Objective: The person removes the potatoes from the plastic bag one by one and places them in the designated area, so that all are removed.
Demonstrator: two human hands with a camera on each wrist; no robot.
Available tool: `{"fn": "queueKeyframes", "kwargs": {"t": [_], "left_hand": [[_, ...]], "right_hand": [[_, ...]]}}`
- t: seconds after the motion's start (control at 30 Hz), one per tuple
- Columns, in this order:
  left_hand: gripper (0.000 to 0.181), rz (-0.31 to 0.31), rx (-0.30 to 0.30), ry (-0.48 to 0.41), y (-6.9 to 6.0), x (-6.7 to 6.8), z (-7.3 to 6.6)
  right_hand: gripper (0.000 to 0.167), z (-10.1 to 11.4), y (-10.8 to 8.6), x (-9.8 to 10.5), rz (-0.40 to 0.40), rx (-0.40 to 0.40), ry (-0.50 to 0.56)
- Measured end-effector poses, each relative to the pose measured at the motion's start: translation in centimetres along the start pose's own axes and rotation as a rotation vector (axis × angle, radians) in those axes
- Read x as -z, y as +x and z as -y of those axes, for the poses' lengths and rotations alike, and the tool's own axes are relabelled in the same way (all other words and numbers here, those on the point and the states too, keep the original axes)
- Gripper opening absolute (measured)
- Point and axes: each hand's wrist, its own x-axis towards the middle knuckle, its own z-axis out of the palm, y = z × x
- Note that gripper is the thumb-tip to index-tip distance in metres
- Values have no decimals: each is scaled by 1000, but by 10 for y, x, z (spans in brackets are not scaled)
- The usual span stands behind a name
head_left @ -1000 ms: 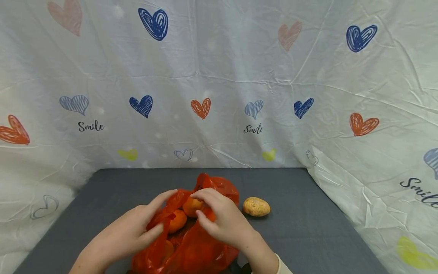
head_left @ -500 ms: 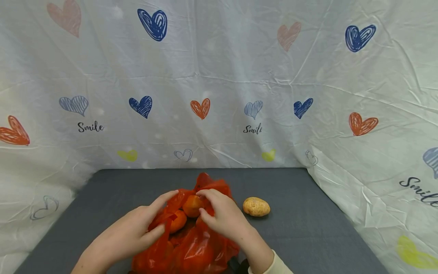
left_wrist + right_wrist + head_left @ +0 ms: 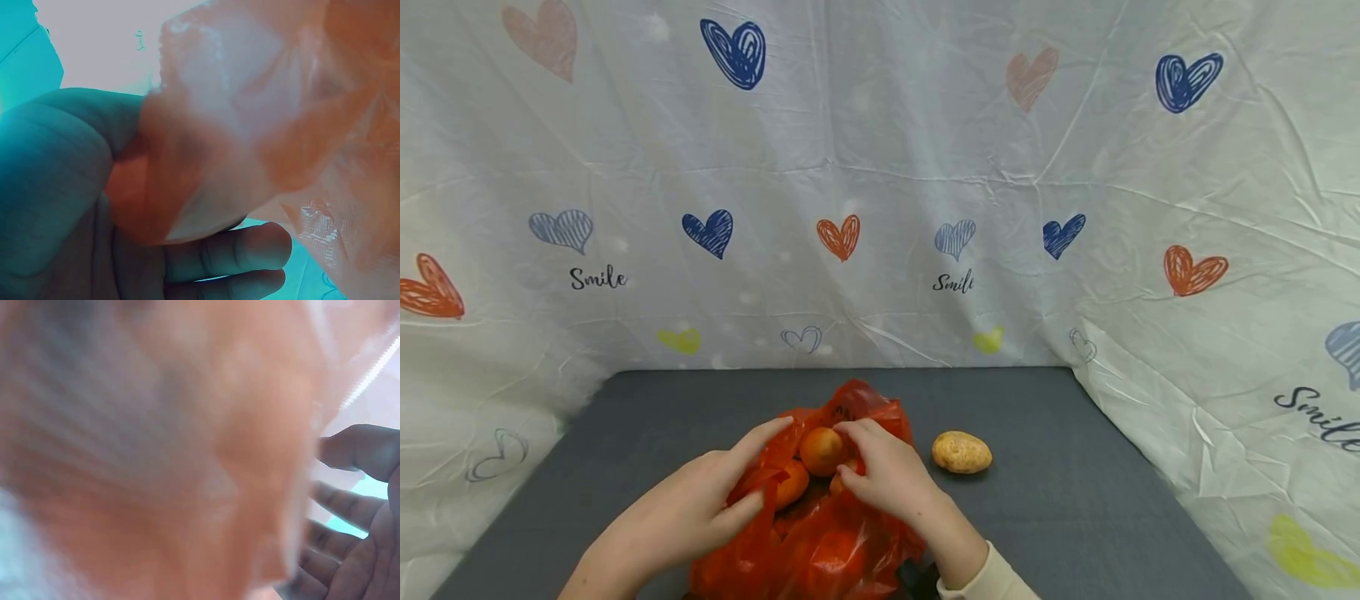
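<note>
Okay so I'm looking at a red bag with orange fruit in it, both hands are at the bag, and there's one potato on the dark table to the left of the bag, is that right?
Not quite: the potato lies to the right of the red bag, as the head view shows. The rest of your statement stands.

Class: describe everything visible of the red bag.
The red bag is thin, translucent, crumpled, apparently plastic, with dark print near its far edge. It sits on the grey table, mouth open upward, holding round orange fruits. The left hand and right hand grip its rim on either side. The head view cuts off its near end.
</note>
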Motion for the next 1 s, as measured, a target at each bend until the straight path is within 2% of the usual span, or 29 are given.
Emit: {"fn": "queueKeyframes", "kwargs": {"t": [0.23, 0.47, 0.83, 1.0], "left_hand": [[76, -14, -14, 23, 0, -3, 0], [76, 9, 2, 9, 2, -4, 1], [76, 26, -25, -10, 4, -4, 2], [76, 28, -12, -2, 4, -4, 1]], "right_hand": [[60, -6, 2, -17, 18, 56, -27], [69, -10, 5, -26, 88, 75, -83], [59, -10, 7, -28, 9, 110, -99], [53, -12, 8, -34, -40, 142, -145]]}}
